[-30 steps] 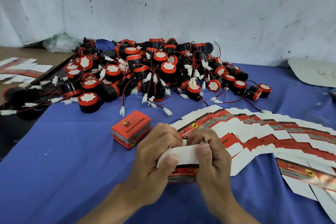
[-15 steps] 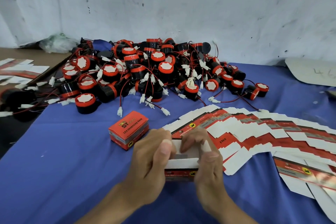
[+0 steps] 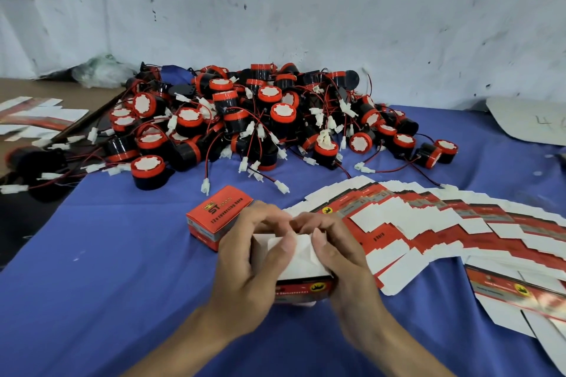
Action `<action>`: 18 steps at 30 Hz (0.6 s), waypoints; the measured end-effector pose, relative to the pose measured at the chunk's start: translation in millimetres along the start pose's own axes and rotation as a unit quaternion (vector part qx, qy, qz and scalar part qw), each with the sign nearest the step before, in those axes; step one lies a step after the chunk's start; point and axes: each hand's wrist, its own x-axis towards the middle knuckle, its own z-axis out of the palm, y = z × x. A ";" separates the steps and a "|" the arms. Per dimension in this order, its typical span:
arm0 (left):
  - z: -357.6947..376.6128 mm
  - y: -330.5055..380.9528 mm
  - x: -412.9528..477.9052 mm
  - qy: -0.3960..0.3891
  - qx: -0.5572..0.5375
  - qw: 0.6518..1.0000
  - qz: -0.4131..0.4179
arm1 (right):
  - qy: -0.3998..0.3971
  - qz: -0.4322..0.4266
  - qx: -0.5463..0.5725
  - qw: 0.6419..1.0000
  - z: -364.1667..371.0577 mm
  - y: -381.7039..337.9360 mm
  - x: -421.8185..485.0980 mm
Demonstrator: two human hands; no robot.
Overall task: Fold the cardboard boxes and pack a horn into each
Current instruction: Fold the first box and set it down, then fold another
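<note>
half-folded box (image 3: pixel 301 268) just this side of finished box (image 3: pixel 219 214), flaps up | left hand (image 3: pixel 245 272), right hand (image 3: pixel 343 263) grip its ends, thumbs on flaps

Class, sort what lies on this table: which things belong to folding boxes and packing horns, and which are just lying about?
Belongs to the job: half-folded box, gripped by the left hand and right hand; fanned flat boxes; heap of horns; closed red box.

Just lying about: crumpled plastic bag by the wall; grey card sheet at the far right.
</note>
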 end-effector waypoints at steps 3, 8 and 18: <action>1.7 -2.2 -2.3 -0.002 -0.019 1.000 0.022 | 0.034 0.023 -0.015 0.999 2.4 5.9 -4.1; 0.3 0.1 -6.3 0.007 0.008 0.993 0.117 | 0.056 0.051 0.015 0.997 5.1 3.7 -4.9; -4.8 4.6 -0.7 -0.030 0.117 0.992 0.047 | 0.099 0.011 -0.003 0.995 8.7 7.9 -6.5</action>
